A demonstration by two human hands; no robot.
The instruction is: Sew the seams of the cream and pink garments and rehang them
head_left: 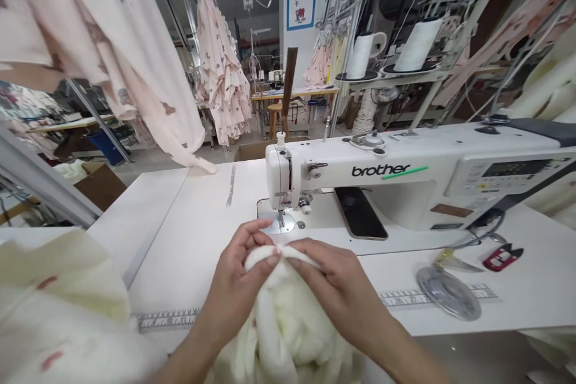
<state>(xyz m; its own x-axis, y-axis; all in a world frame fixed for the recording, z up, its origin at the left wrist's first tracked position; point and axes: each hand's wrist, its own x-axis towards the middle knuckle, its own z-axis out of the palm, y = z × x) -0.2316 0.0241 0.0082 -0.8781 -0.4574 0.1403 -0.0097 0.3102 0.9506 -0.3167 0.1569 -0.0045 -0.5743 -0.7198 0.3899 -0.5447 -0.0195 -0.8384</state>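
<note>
At the near edge of the sewing table: both hands meet over a bunched piece of cream fabric.
Left hand: fingers curled closed, thumb and fingertips pinching the top fold of the cream fabric.
Right hand: fingers closed on the same fold, fingertips touching those of the left hand at the fabric's highest point.
Cream fabric: gathered in a soft heap between the two wrists, hanging off the near edge of the table towards the person; its top lies just in front of the needle plate.
Sewing machine: white, marked "brother", standing along the far side of the table; its needle is just beyond the hands, not touching the fabric.
Phone: dark, lying flat under the machine's arm.
Thread snips: red and black, towards the right edge of the table.
Clear disc: lying on the printed ruler strip near the right end.
Thread cones: two white ones on a stand behind the machine.
Pink printed garments: hanging from rails behind and to the left.
Pale cloth pile: at the near left corner.
</note>
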